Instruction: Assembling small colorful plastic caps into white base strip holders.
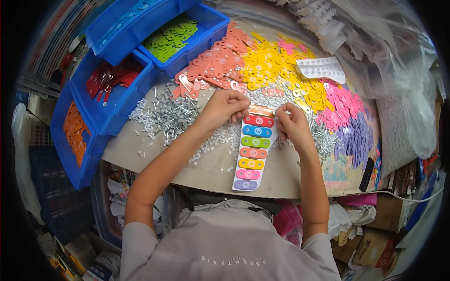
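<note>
A white card strip (237,181) lies lengthwise on the table in front of me, with a column of rounded plastic tags in different colours on it. At its far end is an orange tag (261,111), and nearer me come a red tag (258,121), a blue tag (257,131) and several more. My left hand (224,110) pinches at the left end of the orange tag. By that tag's right end, my right hand (294,124) has its thumb and fingers pressed together; what is between them is hidden.
Blue bins (110,112) with red, orange, green and blue tags stand at the left. Loose metal pins (173,112) surround the hands. Beyond lie coral tags (211,65), yellow tags (265,61), pink tags (344,105), purple tags (355,140) and a printed sheet (321,69).
</note>
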Available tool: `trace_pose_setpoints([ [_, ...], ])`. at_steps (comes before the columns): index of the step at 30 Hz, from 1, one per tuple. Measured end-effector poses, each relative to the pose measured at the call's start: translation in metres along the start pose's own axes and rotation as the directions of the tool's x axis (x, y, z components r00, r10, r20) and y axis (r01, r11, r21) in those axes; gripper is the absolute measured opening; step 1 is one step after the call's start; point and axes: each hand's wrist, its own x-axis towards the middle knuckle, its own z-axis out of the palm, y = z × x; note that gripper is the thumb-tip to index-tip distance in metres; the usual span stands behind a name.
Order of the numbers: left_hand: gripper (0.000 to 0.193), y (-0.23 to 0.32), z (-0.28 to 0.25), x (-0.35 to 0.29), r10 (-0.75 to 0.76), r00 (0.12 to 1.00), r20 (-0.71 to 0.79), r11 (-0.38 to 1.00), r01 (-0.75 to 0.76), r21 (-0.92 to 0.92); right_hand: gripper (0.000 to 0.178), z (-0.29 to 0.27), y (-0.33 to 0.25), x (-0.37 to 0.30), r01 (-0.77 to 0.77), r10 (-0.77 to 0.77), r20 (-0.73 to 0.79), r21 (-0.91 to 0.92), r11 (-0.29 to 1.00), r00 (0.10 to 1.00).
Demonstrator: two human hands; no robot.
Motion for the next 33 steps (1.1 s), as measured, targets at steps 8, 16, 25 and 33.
trace_pose_setpoints([
  [8, 0.015, 0.002, -0.002, 0.008, -0.006, 0.998, 0.067, 0.999, 0.003, 0.035, 0.021, -0.005, -0.01, 0.003, 0.032, -0.052, -0.083, -0.225, 0.974, 0.995],
  [16, 0.016, -0.002, -0.002, 0.011, -0.077, 0.993, 0.092, 0.993, 0.069, 0.092, 0.022, -0.006, -0.015, 0.003, 0.027, -0.046, -0.068, -0.26, 0.965, 0.997],
  [25, 0.044, -0.011, -0.009, 0.029, -0.017, 0.998, 0.067, 0.874, -0.018, 0.485, 0.032, -0.015, -0.025, 0.014, -0.012, 0.088, 0.137, -0.481, 0.876, 0.987],
  [33, 0.031, -0.016, -0.006, 0.034, -0.124, 0.976, 0.178, 0.967, 0.079, 0.244, 0.04, -0.024, -0.029, 0.037, -0.135, 0.275, 0.241, -0.472, 0.871, 0.931],
])
